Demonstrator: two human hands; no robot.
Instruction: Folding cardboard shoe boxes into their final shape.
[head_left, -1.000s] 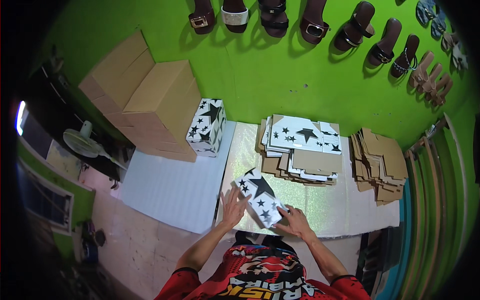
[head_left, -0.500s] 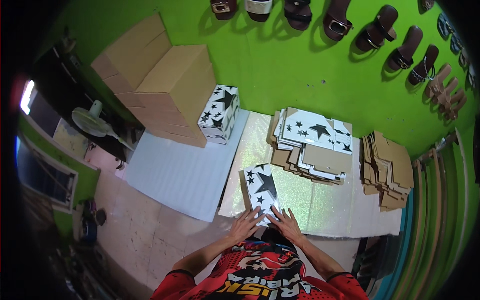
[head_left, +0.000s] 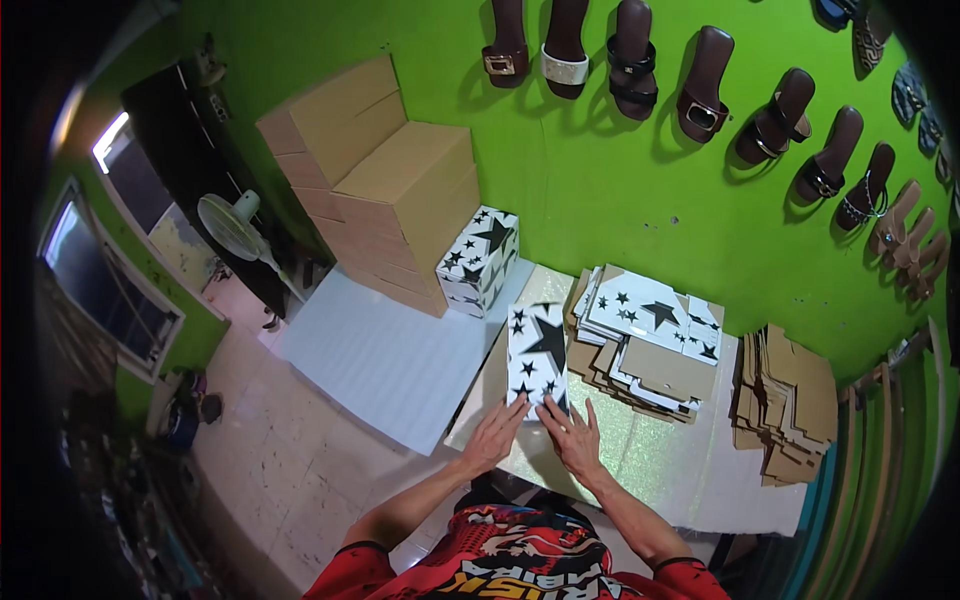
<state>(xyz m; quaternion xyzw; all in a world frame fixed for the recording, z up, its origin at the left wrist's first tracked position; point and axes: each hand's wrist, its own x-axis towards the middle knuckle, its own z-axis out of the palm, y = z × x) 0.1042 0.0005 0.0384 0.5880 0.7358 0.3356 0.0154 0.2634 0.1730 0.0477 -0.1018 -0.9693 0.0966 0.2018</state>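
A white box with black stars (head_left: 537, 350), long and narrow like a shoebox, is in front of me at the near left part of the glittery table covering. My left hand (head_left: 494, 434) has its fingertips on the near left corner of the box. On the near right corner lie fingers of my right hand (head_left: 573, 438), its outer fingers spread away from the box. Both hands hold the box at its near end, with the thumbs mostly hidden. Whether its underside touches the table cannot be made out.
Flattened star-patterned cartons (head_left: 650, 330) are stacked beyond the box, with plain brown flat cartons (head_left: 785, 400) farther right. Large brown boxes (head_left: 390, 210) and another star-patterned box (head_left: 480, 262) stand on a pale sheet (head_left: 375, 355) at left. Sandals (head_left: 705, 90) hang on the green wall.
The box and both hands have moved away from me, toward the stack of flattened cartons. The view has tilted upward, showing more of the wall.
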